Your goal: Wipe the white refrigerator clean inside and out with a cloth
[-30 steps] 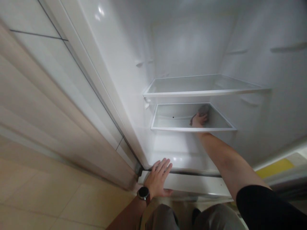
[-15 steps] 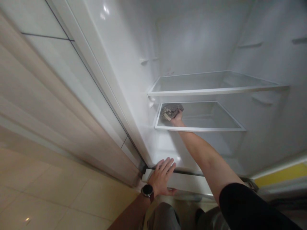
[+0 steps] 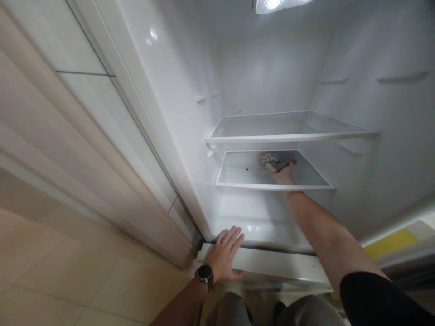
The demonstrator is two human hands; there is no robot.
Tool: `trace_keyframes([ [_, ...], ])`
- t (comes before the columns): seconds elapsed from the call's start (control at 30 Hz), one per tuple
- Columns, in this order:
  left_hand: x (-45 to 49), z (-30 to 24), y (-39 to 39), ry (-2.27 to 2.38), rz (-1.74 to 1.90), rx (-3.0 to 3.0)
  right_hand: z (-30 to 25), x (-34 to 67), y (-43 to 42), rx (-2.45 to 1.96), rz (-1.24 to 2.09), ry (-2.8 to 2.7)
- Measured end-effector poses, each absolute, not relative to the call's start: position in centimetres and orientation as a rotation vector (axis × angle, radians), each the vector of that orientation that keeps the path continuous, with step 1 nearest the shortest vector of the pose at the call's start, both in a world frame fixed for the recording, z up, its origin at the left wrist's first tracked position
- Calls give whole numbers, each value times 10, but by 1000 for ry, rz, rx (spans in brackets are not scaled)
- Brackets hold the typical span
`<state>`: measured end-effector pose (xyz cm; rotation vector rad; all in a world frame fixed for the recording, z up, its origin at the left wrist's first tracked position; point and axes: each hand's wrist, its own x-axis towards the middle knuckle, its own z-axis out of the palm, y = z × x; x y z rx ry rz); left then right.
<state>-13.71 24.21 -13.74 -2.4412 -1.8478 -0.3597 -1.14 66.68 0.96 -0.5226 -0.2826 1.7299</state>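
Observation:
My right hand [image 3: 284, 174] reaches into the refrigerator and grips a grey-brown cleaning cloth [image 3: 274, 161] with a shaggy side. The cloth sits against the lower glass shelf [image 3: 238, 172], toward its right part; whether it is over or under the glass is hard to tell. My left hand [image 3: 224, 253], with a watch [image 3: 204, 272] on its wrist, rests with fingers spread on the white bottom front edge [image 3: 272, 262] of the refrigerator. Above the cloth is the upper glass shelf [image 3: 265, 126] with a white frame.
A lit lamp [image 3: 280, 4] glows at the top. Small shelf supports [image 3: 403, 78] stick out from the side walls. Tall panels [image 3: 88, 136] stand at the left, over a tiled floor [image 3: 41, 267]. A yellow patch [image 3: 390, 242] shows at the lower right.
My right hand has moved the cloth to the right along the lower shelf. My left hand stays on the front edge. The view has tilted so that the lamp shows.

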Motion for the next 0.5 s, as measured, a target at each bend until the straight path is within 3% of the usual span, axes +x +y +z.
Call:
trace_keyframes([
  [0.3, -139, -137, 242, -1842, -348, -2434, -8, -166, 574, -301, 2230, -414],
  [0.5, -137, -138, 242, -1843, -372, -2413, -15, -96, 616, -459, 2015, -382],
])
